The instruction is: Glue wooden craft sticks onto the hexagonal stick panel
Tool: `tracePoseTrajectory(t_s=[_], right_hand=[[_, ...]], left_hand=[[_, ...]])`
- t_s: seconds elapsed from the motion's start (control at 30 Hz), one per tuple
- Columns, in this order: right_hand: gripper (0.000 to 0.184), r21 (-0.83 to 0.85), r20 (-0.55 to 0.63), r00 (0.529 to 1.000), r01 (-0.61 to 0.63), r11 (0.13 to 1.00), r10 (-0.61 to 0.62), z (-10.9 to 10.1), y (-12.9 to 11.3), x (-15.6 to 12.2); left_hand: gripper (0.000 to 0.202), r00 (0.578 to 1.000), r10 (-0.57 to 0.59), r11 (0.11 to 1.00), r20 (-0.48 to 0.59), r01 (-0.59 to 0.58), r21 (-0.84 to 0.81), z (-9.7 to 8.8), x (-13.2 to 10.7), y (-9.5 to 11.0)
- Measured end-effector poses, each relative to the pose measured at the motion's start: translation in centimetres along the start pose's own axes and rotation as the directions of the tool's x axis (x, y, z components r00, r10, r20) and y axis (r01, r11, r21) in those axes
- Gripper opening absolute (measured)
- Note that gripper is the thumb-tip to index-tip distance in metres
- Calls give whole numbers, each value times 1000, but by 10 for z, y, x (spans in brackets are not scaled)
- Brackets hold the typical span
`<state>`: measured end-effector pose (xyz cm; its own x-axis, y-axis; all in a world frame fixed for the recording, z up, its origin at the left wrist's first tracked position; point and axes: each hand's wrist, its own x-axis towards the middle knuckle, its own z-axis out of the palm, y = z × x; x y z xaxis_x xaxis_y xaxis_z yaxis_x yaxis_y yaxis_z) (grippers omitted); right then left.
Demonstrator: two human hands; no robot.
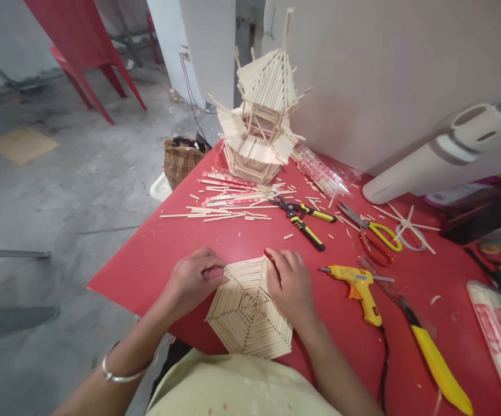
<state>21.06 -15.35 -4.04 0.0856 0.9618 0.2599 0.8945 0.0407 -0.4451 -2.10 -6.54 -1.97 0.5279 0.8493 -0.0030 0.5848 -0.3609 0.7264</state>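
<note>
A hexagonal panel of chopped wooden sticks (pixel 254 329), laid in a spiral pattern, lies at the table's near edge, close to my body. My left hand (pixel 196 281) pinches its upper left corner between thumb and fingers. On the opposite side, my right hand (pixel 291 284) curls its fingers over the upper right edge, thumb side toward the middle. Right of that hand rests a yellow glue gun (pixel 358 286) with a stick in its back. Behind the panel, yellow-and-black cutting pliers (pixel 304 219) lie spread apart.
A tiered stick pagoda (pixel 265 115) stands at the back corner. Loose sticks (pixel 215 214) are scattered before it. To the right are scissors (pixel 375 231), a yellow-handled cutter (pixel 438 364), a star of sticks (pixel 406 224), a white flask (pixel 441 153) and packaged sticks (pixel 499 341).
</note>
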Motion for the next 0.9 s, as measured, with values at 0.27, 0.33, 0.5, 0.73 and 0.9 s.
tracePoseTrajectory(t_s=[0.27, 0.33, 0.5, 0.73, 0.9], right_hand=[[31, 15, 44, 998, -40, 999, 39, -3, 1, 2], [31, 2, 70, 997, -42, 999, 42, -6, 0, 4], [31, -30, 129, 990, -57, 998, 61, -12, -1, 7], [31, -189, 147, 976, -130, 973, 159, -19, -8, 0], [31, -305, 138, 935, -274, 912, 327, -35, -13, -22]], left_hand=[[23, 995, 2, 991, -104, 12, 135, 12, -17, 5], [32, 980, 25, 981, -197, 14, 192, 20, -26, 6], [53, 920, 156, 954, -361, -46, 295, 36, -61, 5], [76, 912, 378, 866, -158, -287, 410, 42, -96, 1], [49, 886, 264, 904, -381, -90, 417, 25, -85, -5]])
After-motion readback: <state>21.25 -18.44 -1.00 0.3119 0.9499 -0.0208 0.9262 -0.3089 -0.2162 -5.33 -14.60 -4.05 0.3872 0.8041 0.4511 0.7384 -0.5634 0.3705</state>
